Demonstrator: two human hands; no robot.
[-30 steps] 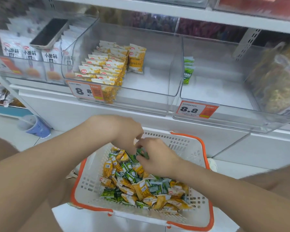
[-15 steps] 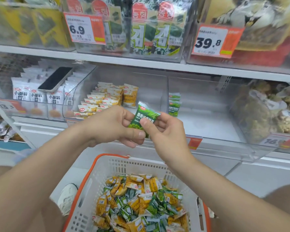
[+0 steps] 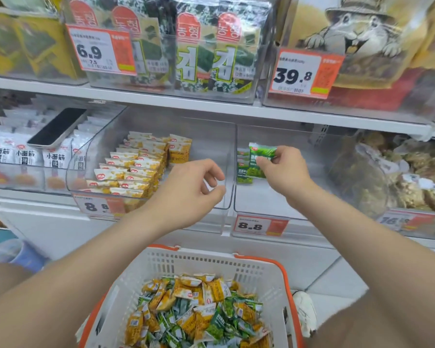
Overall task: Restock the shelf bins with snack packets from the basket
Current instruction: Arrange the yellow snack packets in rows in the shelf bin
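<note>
Clear bin (image 3: 261, 202), green pkt (image 3: 260, 159) in R hand (image 3: 284, 169)

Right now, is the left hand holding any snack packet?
No, the left hand is empty, with its fingers loosely curled, and only the right hand pinches a green packet.

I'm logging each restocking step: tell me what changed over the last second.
The green packet came up out of the basket in both hands; the left hand then let go, while the right hand carried it rightward to the bin of green packets. The shelved yellow packets and phone stayed put.
</note>
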